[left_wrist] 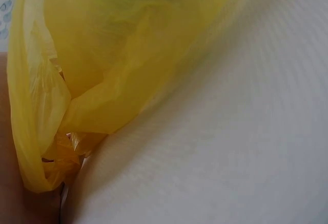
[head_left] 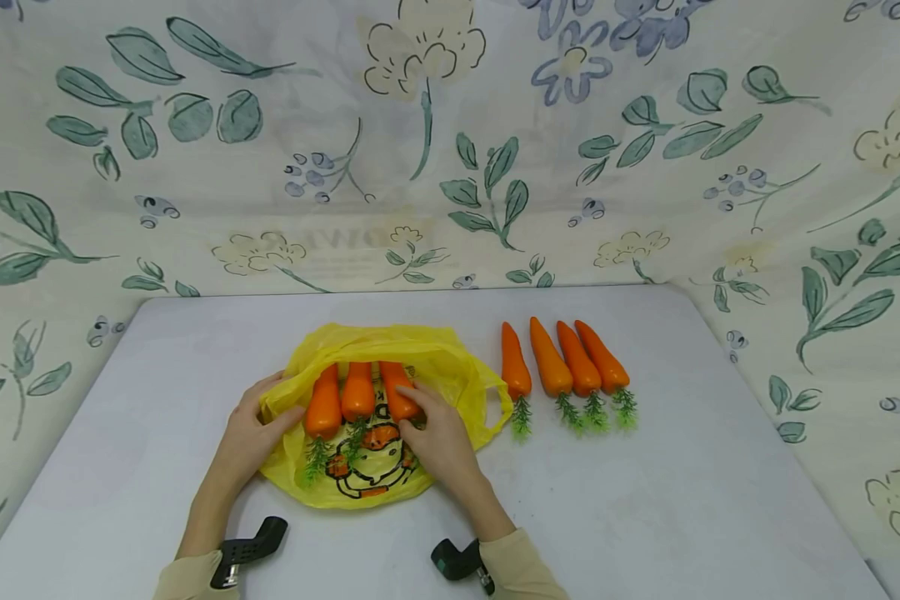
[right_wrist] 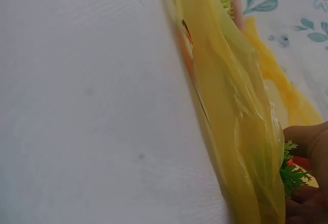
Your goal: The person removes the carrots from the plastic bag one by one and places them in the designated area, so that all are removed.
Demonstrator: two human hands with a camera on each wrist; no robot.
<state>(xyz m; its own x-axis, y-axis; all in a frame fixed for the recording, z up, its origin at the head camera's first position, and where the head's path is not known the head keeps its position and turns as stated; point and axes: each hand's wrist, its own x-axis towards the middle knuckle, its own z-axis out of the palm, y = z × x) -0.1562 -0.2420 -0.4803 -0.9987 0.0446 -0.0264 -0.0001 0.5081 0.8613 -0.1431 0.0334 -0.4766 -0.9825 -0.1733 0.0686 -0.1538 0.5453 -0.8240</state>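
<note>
Right hand: its thumb and fingers pinch the gripped toy carrot near the thick end, in the mouth of the yellow plastic bag
Left hand: it grips the bag at the left edge, thumb on the inner side; the plastic covers part of the other fingers, so their exact position I cannot tell
Bag mouth: probably the thin film can sink if the left hand loosens; the opening then becomes narrow, and a carrot may catch on the edge
Glossy skin: the gripped carrot may slip if the pinch is too weak; pushed sideways, it may turn the middle toy carrot
Pointed tips: pressed hard, they might stretch or tear the film
Carrots in the bag: three, orange, smooth and tapering, the left toy carrot included; the thick ends face the person, the tips are hidden under the upper film; green fronds lie over a printed cartoon figure
Carrots on the white table: four outer toy carrots lie right of the bag, fronds towards the person; the handle loop is near the first one, and might snag its frond
</note>
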